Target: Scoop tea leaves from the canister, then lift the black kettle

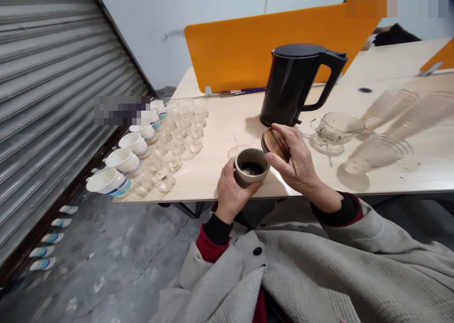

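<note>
At the near edge of the worktop (213, 171), a grey jar (250, 167) is gripped by the left hand (232, 190); its wooden lid (275, 144) is held tilted in the closed right hand (296, 160), just beside the jar's open mouth, before a black kettle (296, 84)

The small jar (251, 167) in the left hand (230, 193) looks like matt, slightly rough grey-brown clay. The lid (275, 143) in the right hand (298, 164) is smooth brown wood. The kettle (294, 84) is matt black plastic. The bench (220, 124) has a pale, smooth wood-look laminate. At far left, the small cups (177, 143) are clear glossy glass, the paper cups (124, 161) white with coloured bands. The pitcher (335, 129) is clear glass. At right the stacked cups (390, 124) look like thin clear plastic.
</note>
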The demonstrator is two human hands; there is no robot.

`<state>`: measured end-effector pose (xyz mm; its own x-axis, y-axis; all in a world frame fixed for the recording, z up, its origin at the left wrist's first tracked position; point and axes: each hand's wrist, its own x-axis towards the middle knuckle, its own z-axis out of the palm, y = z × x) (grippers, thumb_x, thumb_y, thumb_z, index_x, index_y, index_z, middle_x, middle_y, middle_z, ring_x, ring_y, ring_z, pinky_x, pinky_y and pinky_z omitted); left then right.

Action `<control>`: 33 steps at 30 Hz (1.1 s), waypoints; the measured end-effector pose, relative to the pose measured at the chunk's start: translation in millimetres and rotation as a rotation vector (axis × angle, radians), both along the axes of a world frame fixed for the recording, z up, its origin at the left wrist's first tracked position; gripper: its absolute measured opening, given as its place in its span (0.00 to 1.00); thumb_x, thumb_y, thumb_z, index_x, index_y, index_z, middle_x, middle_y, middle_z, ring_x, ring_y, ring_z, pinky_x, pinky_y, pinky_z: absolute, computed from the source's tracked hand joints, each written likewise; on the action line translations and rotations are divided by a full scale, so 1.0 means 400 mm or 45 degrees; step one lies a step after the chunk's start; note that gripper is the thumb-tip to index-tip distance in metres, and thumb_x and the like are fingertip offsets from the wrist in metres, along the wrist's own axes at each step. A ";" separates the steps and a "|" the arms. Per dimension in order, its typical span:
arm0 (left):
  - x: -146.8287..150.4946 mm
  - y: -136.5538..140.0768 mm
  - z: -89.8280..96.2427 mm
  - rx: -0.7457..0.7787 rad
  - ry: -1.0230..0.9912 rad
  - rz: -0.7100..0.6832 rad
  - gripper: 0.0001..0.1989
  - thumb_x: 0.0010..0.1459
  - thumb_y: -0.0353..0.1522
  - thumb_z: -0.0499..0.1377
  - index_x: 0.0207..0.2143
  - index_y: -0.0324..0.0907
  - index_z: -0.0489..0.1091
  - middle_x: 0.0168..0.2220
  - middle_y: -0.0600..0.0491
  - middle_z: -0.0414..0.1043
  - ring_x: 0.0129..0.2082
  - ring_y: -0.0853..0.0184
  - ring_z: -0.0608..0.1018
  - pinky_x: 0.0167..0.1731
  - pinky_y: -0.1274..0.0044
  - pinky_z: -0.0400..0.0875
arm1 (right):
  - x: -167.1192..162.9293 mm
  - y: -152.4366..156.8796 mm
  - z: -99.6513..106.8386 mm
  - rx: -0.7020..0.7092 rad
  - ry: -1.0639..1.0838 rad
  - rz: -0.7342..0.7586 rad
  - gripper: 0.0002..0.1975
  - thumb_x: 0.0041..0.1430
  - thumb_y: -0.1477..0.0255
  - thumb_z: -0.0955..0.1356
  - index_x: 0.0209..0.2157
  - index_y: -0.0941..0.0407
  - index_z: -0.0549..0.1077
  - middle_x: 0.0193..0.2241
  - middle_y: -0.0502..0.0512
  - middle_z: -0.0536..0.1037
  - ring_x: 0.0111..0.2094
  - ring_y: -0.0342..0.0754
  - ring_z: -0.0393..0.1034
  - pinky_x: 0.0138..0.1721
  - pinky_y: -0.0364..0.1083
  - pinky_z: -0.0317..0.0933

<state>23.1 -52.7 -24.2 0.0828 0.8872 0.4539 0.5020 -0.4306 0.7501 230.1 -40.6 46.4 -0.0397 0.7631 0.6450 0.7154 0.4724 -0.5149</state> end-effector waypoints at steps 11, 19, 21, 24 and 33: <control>-0.004 0.003 -0.004 0.033 0.037 0.022 0.46 0.53 0.44 0.77 0.68 0.47 0.60 0.60 0.42 0.75 0.57 0.51 0.82 0.57 0.61 0.79 | 0.142 -0.018 -0.180 -0.403 -0.309 -0.201 0.36 0.63 0.50 0.72 0.66 0.54 0.72 0.62 0.70 0.74 0.60 0.70 0.70 0.60 0.69 0.68; -0.004 0.000 0.000 -0.020 -0.002 0.041 0.46 0.51 0.44 0.77 0.68 0.46 0.62 0.61 0.41 0.75 0.60 0.50 0.80 0.60 0.60 0.77 | 0.209 -0.082 -0.041 -0.104 -0.276 -0.440 0.33 0.69 0.52 0.68 0.69 0.53 0.68 0.60 0.69 0.75 0.57 0.66 0.73 0.56 0.64 0.70; -0.003 0.000 0.001 -0.031 -0.022 0.047 0.46 0.51 0.45 0.77 0.67 0.46 0.63 0.61 0.42 0.76 0.59 0.50 0.81 0.60 0.59 0.77 | 0.252 -0.101 0.034 -0.081 -0.364 -0.737 0.31 0.70 0.54 0.69 0.67 0.56 0.70 0.51 0.66 0.80 0.48 0.61 0.75 0.48 0.57 0.68; -0.002 0.002 0.002 -0.024 -0.028 0.054 0.47 0.50 0.46 0.78 0.67 0.45 0.63 0.61 0.41 0.76 0.58 0.50 0.81 0.59 0.59 0.77 | 0.317 -0.098 0.123 -0.171 -0.588 -1.054 0.27 0.70 0.58 0.70 0.63 0.60 0.74 0.44 0.65 0.83 0.43 0.57 0.73 0.37 0.51 0.55; -0.001 0.007 -0.007 0.022 0.000 0.073 0.47 0.49 0.45 0.78 0.67 0.45 0.63 0.59 0.41 0.77 0.56 0.50 0.82 0.58 0.59 0.78 | 0.403 0.026 0.179 -0.751 -0.797 -1.018 0.21 0.68 0.60 0.73 0.52 0.61 0.85 0.42 0.72 0.85 0.33 0.47 0.66 0.35 0.51 0.44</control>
